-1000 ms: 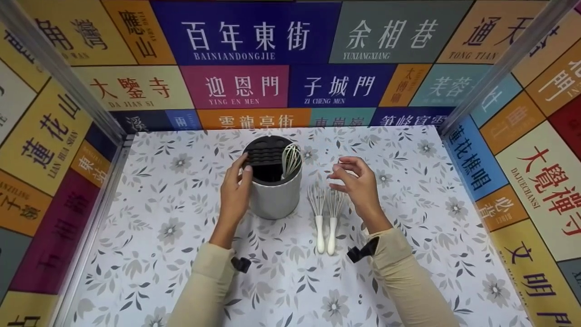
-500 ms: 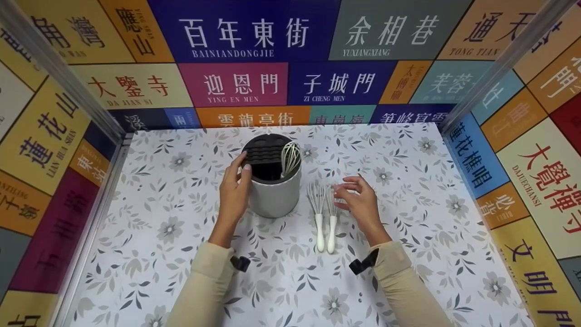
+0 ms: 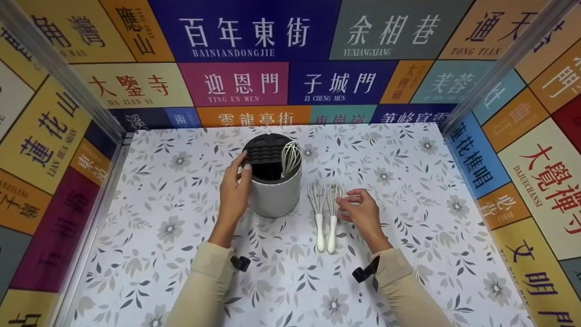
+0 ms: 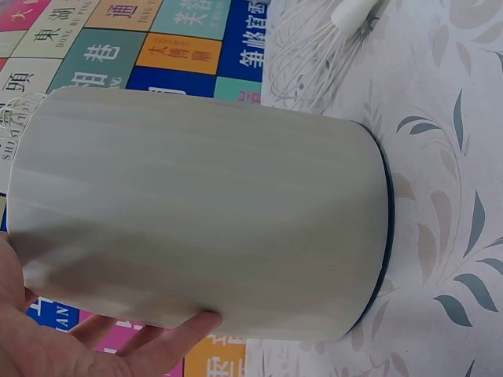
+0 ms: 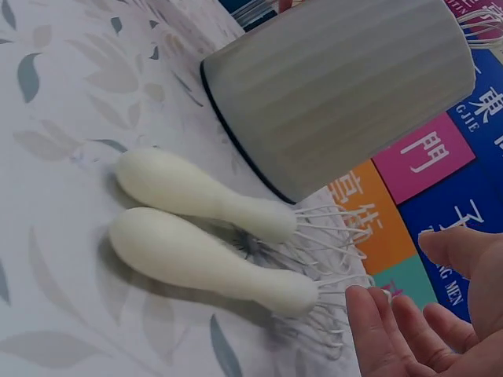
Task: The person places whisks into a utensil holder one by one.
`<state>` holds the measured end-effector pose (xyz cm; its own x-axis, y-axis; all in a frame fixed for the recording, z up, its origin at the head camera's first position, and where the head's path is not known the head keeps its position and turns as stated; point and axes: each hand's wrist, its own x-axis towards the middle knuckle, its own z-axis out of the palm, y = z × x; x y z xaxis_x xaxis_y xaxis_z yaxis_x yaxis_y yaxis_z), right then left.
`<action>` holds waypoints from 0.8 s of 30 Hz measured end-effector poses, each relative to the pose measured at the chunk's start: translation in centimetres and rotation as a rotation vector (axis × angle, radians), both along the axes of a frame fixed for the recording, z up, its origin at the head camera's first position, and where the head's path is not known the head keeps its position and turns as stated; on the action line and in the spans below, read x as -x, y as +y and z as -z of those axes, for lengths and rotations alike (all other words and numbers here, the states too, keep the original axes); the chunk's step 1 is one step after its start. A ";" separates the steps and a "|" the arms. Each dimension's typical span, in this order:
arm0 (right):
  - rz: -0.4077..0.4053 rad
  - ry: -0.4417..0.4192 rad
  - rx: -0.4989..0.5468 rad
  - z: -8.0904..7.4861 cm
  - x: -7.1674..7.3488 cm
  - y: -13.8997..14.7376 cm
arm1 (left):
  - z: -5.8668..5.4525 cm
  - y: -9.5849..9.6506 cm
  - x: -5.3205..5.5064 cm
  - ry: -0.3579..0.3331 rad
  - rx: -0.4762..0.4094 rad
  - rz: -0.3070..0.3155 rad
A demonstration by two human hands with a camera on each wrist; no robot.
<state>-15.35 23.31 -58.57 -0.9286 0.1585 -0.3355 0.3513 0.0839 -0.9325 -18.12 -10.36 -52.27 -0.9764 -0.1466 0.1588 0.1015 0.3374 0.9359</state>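
A grey ribbed utensil holder point(image 3: 275, 197) with a black slotted top stands upright on the table. Its right compartment holds a whisk point(image 3: 291, 159), wire end up. My left hand point(image 3: 234, 190) rests against the holder's left side, fingers extended along it near the rim. Two white-handled whisks lie side by side to the right of the holder, handles toward me: a left whisk point(image 3: 319, 231) and a right whisk point(image 3: 332, 234). My right hand point(image 3: 361, 211) is at the right whisk's wires, thumb and fingers apart in the right wrist view.
The table point(image 3: 272, 281) has a white cloth with grey flowers and leaves. Colourful panels point(image 3: 245, 84) with printed characters wall it in at the back and both sides. Black wrist cameras sit at both cuffs.
My right hand has come down and toward me, from beyond the whisks to beside the right whisk's wires. My left hand and the holder have stayed in place.
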 end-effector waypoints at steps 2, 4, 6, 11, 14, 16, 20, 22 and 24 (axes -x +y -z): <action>0.003 -0.017 -0.009 0.4 -0.2 0.1 | 0.0 0.0 0.0 -0.005 0.007 -0.001; 0.004 -0.031 -0.011 0.8 -0.4 0.2 | 0.0 0.0 0.0 -0.006 0.014 -0.001; 0.002 -0.047 -0.013 1.1 -0.5 0.2 | 0.0 0.0 0.0 -0.004 0.018 -0.002; -0.009 -0.099 -0.056 1.8 -0.8 0.2 | 0.0 0.0 0.1 0.011 0.012 -0.001; -0.023 -0.114 -0.074 2.1 -0.9 0.1 | 0.0 0.0 0.1 0.018 0.010 0.001; -0.032 -0.116 -0.082 2.2 -1.0 0.0 | 0.1 0.0 0.1 0.019 0.009 0.002; -0.036 -0.121 -0.104 2.5 -1.3 -0.3 | 0.0 0.0 0.1 0.019 0.010 0.003; -0.034 -0.125 -0.114 2.6 -1.4 -0.4 | 0.0 0.0 0.1 0.018 0.010 0.002; -0.036 -0.130 -0.117 2.7 -1.6 -0.4 | 0.1 0.1 0.0 0.018 0.007 -0.002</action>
